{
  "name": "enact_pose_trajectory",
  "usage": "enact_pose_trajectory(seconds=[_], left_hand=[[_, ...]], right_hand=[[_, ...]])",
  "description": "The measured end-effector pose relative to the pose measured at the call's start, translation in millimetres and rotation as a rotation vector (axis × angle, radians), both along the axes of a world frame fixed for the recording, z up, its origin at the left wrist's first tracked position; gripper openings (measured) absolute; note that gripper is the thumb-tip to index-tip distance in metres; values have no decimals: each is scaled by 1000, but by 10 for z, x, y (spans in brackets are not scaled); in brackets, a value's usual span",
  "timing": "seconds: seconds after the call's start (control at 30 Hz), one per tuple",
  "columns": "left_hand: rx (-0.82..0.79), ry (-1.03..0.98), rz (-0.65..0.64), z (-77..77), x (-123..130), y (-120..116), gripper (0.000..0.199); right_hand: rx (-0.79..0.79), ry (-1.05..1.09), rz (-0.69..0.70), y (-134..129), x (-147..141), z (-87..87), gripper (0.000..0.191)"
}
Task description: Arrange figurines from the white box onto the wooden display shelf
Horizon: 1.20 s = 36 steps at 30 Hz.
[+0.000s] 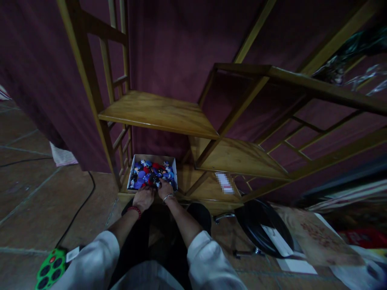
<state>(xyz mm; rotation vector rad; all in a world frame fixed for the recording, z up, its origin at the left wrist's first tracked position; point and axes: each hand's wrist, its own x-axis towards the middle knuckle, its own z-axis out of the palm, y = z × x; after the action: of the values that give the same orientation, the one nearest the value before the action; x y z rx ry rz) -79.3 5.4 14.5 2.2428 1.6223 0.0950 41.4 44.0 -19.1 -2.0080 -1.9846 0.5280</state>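
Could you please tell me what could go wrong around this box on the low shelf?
The shallow box sits near the front edge of the wooden shelf; a pull from the left hand or right hand might tip it.
The loose small trinkets fill it, so some could spill.
A black cord crosses the floor; a foot might catch it.
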Motion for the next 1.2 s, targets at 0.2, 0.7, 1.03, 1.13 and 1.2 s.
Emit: enact_pose_trajectory(seconds=[0.2, 0.7, 1.03, 1.13, 1.2], left_hand=[[55, 20, 50, -26, -62, 8, 34], [50, 29, -81, -9, -53, -2, 34], [25, 14, -17, -12, -12, 9, 38], [16, 14, 29, -18, 0, 23, 36], [9, 17, 45, -31, 5, 36, 37]], right_hand=[[-45, 24, -17, 41, 5, -59, 37], [-134, 15, 30, 92, -16, -24, 22], [-77, 87, -101, -5, -3, -56, 30], [-70, 116, -119, -39, 1, -29, 25], [-64, 151, -133, -55, 5, -18, 24]])
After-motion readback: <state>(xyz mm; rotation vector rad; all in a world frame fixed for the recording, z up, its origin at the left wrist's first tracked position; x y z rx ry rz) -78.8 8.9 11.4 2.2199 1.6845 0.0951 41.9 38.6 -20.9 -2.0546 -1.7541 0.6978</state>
